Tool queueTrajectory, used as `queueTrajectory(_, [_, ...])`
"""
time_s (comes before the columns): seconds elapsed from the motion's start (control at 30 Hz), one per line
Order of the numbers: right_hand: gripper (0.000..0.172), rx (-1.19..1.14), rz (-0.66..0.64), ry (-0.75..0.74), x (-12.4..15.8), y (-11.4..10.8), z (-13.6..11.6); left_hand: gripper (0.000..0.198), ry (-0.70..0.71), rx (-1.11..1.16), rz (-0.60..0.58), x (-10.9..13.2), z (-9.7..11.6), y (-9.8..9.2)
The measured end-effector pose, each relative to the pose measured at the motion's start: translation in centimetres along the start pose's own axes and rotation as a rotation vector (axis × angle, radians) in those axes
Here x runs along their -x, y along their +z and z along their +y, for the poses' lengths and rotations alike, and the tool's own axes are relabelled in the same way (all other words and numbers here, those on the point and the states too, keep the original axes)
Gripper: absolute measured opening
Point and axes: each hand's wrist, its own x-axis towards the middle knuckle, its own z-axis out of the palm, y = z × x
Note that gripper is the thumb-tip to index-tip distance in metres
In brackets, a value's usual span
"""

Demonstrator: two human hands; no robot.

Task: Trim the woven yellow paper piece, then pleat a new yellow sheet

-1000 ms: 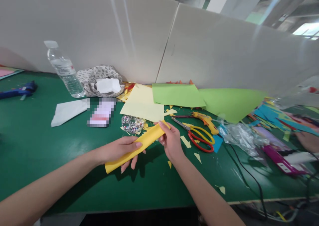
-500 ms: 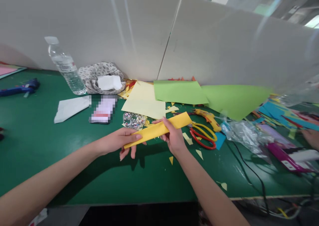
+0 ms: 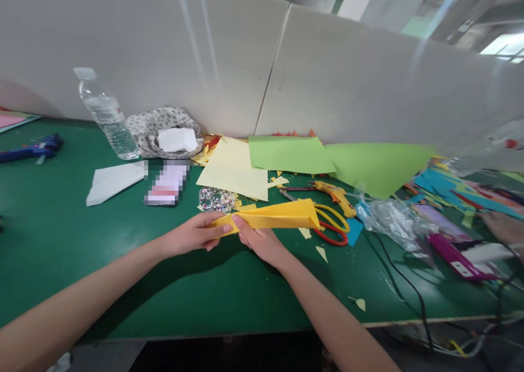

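A folded strip of yellow paper (image 3: 282,216) is held above the green table, its right end gaping a little between the layers. My left hand (image 3: 200,232) pinches the strip's left end, thumb on top. Close beside it, my right hand (image 3: 256,241) grips the strip from below, with the thumb pressed on its face. Behind the strip's right end lie scissors (image 3: 334,235) with red and yellow handles, partly covered by it. Just beyond my hands is a clear case of small shiny gems (image 3: 216,199).
Pale yellow paper (image 3: 233,167) and green sheets (image 3: 290,154) lie against the partition. A yellow glue gun (image 3: 335,196), crumpled plastic (image 3: 397,224) and a magenta power strip (image 3: 460,260) are at right. Left are a water bottle (image 3: 109,118), a phone (image 3: 168,183) and a blue tool (image 3: 33,149).
My right hand has slid left along the yellow paper, close to my left hand. The strip has turned nearer to level, and its right end has opened slightly.
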Motion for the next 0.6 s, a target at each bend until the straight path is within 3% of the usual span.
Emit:
queueTrajectory(0.13, [0.046, 0.011, -0.061, -0.009, 0.1, 0.0, 0.0, 0.026, 0.080, -0.012, 0.016, 0.2, -0.2, 0.3])
queueTrajectory(0.27, [0.050, 0.073, -0.105, -0.048, 0.3, -0.1, -0.5, 0.030, 0.005, 0.017, 0.057, 0.3, -0.2, 0.7])
queueTrajectory(0.47, [0.055, -0.017, 0.051, -0.050, -0.4, -0.3, 0.0, 0.032, -0.078, 0.116, 0.244, -0.2, 0.0, 0.2])
queueTrajectory(0.6, [0.058, -0.128, 0.156, -0.057, -0.8, -0.5, 0.3, 0.028, -0.067, 0.226, 0.276, -0.2, -0.1, -0.2])
